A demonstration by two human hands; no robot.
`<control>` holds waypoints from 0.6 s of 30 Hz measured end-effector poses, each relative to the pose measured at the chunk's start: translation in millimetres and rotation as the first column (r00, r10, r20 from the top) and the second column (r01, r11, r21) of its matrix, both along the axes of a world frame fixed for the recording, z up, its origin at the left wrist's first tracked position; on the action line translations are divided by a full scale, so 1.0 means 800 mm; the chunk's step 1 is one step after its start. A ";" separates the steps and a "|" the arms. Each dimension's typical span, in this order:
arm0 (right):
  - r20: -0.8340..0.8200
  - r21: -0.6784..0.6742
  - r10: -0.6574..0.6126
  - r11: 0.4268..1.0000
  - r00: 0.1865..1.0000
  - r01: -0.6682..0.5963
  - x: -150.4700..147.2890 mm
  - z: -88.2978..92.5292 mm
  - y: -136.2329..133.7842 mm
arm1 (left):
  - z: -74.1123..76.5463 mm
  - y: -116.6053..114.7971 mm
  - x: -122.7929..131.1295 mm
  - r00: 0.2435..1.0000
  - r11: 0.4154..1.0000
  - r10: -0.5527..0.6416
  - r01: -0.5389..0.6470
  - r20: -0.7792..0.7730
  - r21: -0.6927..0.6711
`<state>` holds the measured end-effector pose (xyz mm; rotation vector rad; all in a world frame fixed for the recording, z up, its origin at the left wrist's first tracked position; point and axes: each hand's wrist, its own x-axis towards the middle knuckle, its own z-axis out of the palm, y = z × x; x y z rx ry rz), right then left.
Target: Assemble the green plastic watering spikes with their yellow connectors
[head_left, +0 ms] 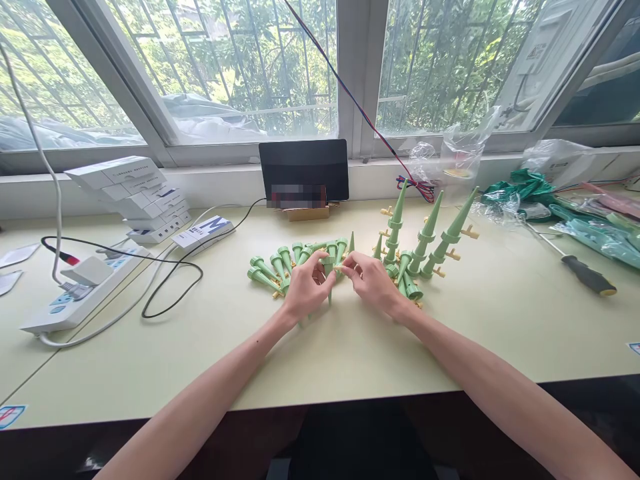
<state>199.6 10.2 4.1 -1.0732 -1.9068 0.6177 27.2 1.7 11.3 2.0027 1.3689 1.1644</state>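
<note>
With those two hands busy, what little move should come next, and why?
Perhaps the right hand should gently push the small yellowish piece toward the green spike, since the left hand holds that spike point-down and the right hand pinches the piece right at its side.

The surface [125, 373] is pale yellow-green. The conical spikes [429, 227] are soft green, their small valves [470, 232] tan-yellow. Toward the left edge, the white power strip [50, 320] has light-blue sockets [59, 309]; toward the right edge, the screwdriver [587, 275] has a black handle, yellow-ended. Along the far edge, the tablet [303, 167] is black.
</note>
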 end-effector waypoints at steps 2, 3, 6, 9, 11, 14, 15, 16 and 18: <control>0.000 0.005 0.000 1.000 1.000 0.000 0.000 0.000 0.000 | 0.000 0.000 0.000 1.000 1.000 -0.002 0.002 0.003 -0.007; 0.000 0.007 -0.001 1.000 1.000 0.001 0.000 0.000 0.000 | 0.000 0.000 0.000 1.000 1.000 -0.005 0.005 0.005 -0.009; 0.000 0.006 -0.005 1.000 1.000 0.005 0.001 0.000 0.000 | 0.000 0.000 0.000 1.000 1.000 -0.010 0.011 0.013 -0.012; 0.013 0.002 -0.015 1.000 1.000 0.015 0.001 0.001 0.000 | 0.000 0.000 0.000 1.000 1.000 -0.012 0.012 0.016 -0.014; 0.026 0.006 -0.023 1.000 0.999 0.023 0.001 0.001 0.000 | 0.000 0.000 -0.001 1.000 1.000 -0.016 0.017 0.018 -0.016; 0.038 0.011 -0.022 1.000 0.999 0.022 0.001 0.002 0.000 | -0.001 0.000 -0.001 0.999 1.000 -0.023 0.024 0.024 -0.019; 0.042 0.010 -0.022 1.000 0.999 0.021 0.001 0.002 0.000 | 0.000 0.000 -0.001 0.999 0.999 -0.025 0.025 0.024 -0.020; 0.047 0.008 -0.021 1.000 0.999 0.021 0.001 0.002 0.000 | 0.000 0.000 -0.001 0.999 0.999 -0.026 0.027 0.025 -0.021; 0.055 0.006 -0.025 1.000 0.998 0.025 0.001 0.002 0.000 | 0.000 -0.001 -0.001 0.999 0.999 -0.032 0.033 0.030 -0.018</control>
